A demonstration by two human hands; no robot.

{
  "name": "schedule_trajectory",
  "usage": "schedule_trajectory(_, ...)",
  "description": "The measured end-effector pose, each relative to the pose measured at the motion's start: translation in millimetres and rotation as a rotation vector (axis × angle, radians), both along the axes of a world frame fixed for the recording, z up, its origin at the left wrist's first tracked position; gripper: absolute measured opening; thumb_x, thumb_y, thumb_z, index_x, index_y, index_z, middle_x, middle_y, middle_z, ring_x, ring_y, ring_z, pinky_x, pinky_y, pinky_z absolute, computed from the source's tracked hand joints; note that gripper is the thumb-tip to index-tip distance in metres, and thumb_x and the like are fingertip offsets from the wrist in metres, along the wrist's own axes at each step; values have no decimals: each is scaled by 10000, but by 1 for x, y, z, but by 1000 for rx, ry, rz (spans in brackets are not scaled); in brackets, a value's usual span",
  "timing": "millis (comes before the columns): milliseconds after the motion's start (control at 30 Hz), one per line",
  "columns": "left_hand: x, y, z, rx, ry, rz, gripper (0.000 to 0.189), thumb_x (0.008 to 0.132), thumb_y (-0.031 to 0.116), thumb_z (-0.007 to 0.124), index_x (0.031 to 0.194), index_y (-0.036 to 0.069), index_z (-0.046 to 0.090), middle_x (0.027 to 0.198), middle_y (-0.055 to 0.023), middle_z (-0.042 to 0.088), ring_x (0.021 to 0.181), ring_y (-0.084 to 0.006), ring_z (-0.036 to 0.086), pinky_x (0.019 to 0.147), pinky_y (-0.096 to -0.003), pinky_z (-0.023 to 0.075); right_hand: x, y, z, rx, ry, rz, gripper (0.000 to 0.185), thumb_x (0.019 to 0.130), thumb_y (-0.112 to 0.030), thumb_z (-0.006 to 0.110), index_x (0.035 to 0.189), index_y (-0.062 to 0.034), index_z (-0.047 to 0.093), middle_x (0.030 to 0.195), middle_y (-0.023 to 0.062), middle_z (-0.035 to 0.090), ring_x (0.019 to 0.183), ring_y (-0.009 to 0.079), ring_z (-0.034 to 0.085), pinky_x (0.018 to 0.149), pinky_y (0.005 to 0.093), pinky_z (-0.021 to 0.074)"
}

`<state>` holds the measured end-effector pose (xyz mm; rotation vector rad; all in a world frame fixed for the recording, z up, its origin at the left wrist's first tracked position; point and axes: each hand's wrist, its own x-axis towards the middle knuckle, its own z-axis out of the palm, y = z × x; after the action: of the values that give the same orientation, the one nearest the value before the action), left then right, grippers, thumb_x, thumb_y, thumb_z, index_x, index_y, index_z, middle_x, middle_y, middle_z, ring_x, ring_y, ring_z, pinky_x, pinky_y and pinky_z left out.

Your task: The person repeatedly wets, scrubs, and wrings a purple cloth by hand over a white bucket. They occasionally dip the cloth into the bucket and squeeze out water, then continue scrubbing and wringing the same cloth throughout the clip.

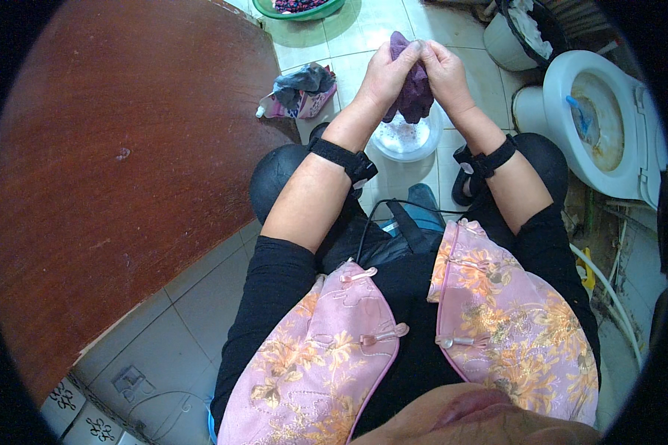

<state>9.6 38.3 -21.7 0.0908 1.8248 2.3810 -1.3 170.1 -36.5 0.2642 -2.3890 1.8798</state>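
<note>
A bunched piece of purple fabric hangs between my hands, above a clear plastic basin. My left hand grips its left side and my right hand its right, with the thumbs meeting near the top. Sudsy water with white foam shows in the basin below the cloth. The basin stands on the tiled floor between my feet. Whether the fabric is a sock or another small garment, I cannot tell.
To the left, a dark grey cloth lies over a spouted detergent pouch. A green basin holds patterned fabric. On the right are a toilet and a waste bin. A brown wooden door borders my left side.
</note>
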Motion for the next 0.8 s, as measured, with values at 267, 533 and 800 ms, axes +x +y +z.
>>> schedule_trajectory(267, 2, -2, 3, -208, 25, 13, 294, 851, 234, 634, 1028, 9, 566, 908, -28, 594, 811, -100, 544, 742, -249, 458, 2, -3, 6, -389, -245, 42, 318, 932, -251, 496, 1016, 30, 618, 895, 33, 625, 797, 93, 546, 748, 233, 451)
schedule_trajectory(533, -1, -4, 1, -161, 107, 172, 184, 855, 154, 614, 971, 17, 576, 900, -26, 598, 814, -95, 548, 739, -244, 461, 5, -8, 15, -437, -264, 96, 313, 925, -283, 511, 990, 8, 605, 882, 21, 602, 793, 79, 533, 739, 218, 447)
schedule_trajectory(800, 1, -4, 9, -101, 141, 281, 205, 819, 163, 636, 906, -1, 548, 830, -56, 603, 746, -116, 548, 682, -271, 474, 1, -2, 2, -317, -179, 210, 179, 876, -174, 507, 919, -21, 591, 826, 1, 579, 771, 72, 515, 735, 218, 437)
